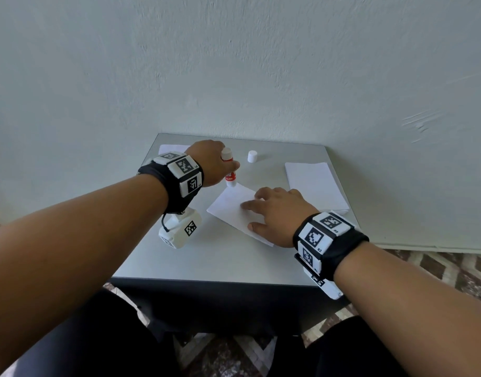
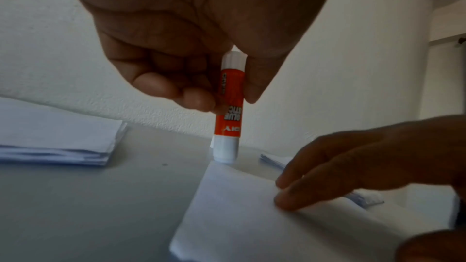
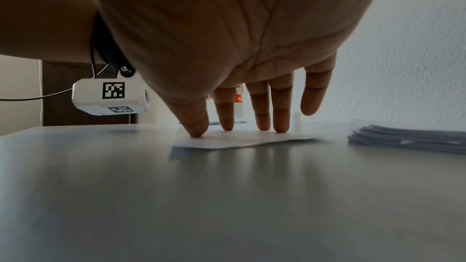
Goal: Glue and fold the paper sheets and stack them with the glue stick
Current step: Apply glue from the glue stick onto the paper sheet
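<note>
We grasp the glue stick [image 1: 229,167] in our left hand [image 1: 210,163], upright, its lower end at the far corner of the paper sheet [image 1: 231,206] on the table [image 1: 206,257]. Our right hand [image 1: 274,213] is spread flat and presses this sheet with straight fingers. The cap [image 1: 252,156] stands apart behind.

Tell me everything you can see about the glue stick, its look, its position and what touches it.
The glue stick is a slim tube with an orange-red label, white lettering and white ends. Its cap is off: a small white cap stands apart on the grey table. The left hand grips it near upright, open end down, at the far corner of the white paper sheet. Whether the tip touches the paper is unclear.
</note>
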